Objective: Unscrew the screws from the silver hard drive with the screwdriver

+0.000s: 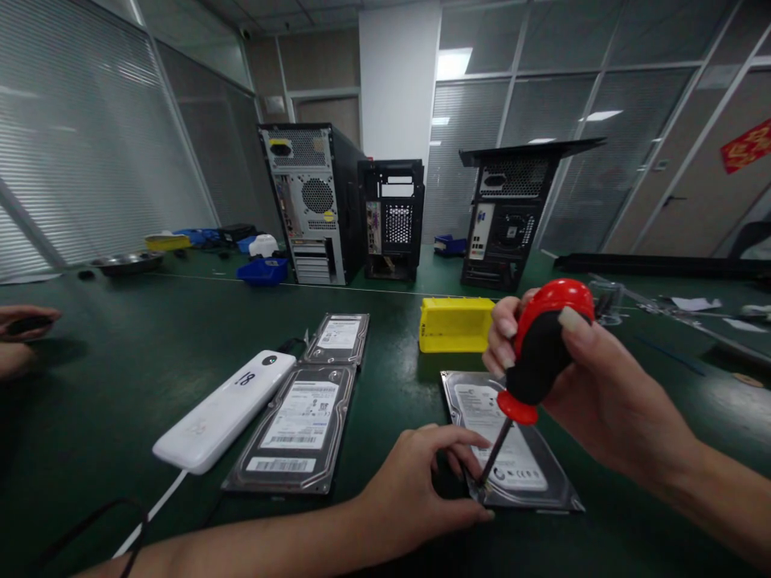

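Note:
My right hand (pixel 608 385) is wrapped round the fat red and black handle of a screwdriver (pixel 545 345). Its dark shaft slants down to the near left corner of a hard drive (pixel 530 445) lying label up on the green table. At that same corner my left hand (pixel 422 474) grips the drive's edge between thumb and curled fingers, close beside the screwdriver's tip. Whatever lies right under the tip is too small to make out. To the left lie two more hard drives, a near one (pixel 277 474) and a far one (pixel 338 333), end to end.
A white power bank (pixel 222 413) with a cable lies left of the two drives. Behind my right hand's drive stands a yellow bin (pixel 456 325). Computer cases (pixel 349 201) line the back, with a blue bin (pixel 263 271) nearby. Another person's hand (pixel 27 321) shows at far left.

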Tool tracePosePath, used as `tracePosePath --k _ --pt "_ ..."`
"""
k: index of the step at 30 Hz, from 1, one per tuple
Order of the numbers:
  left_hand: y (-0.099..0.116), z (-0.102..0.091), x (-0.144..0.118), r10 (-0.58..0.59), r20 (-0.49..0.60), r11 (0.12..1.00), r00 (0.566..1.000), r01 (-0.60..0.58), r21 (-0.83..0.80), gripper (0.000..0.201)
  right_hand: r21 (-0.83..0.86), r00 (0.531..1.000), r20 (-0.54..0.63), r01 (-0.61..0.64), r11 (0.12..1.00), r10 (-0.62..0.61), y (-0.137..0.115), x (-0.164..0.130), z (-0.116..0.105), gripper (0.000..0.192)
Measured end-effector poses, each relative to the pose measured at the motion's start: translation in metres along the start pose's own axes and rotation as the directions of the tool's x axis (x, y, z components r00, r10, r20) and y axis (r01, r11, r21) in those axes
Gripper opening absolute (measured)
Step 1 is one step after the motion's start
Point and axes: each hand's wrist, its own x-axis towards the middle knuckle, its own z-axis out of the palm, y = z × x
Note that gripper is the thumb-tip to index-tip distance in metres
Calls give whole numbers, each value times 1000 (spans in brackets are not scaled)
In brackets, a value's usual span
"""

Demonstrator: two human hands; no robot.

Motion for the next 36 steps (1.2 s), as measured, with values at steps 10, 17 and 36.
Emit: tracePosePath --k 10,17,36 --pt "2 0 -2 -13 -14 999 1000 14 46 48 116 988 153 -54 992 36 -4 -4 3 31" --pt "5 -3 -1 -40 12 999 999 40 27 51 30 991 130 11 999 -15 1 -1 1 14" --pt "0 -3 2 -30 -11 999 999 30 -17 41 45 988 153 -4 999 -3 7 -7 -1 21"
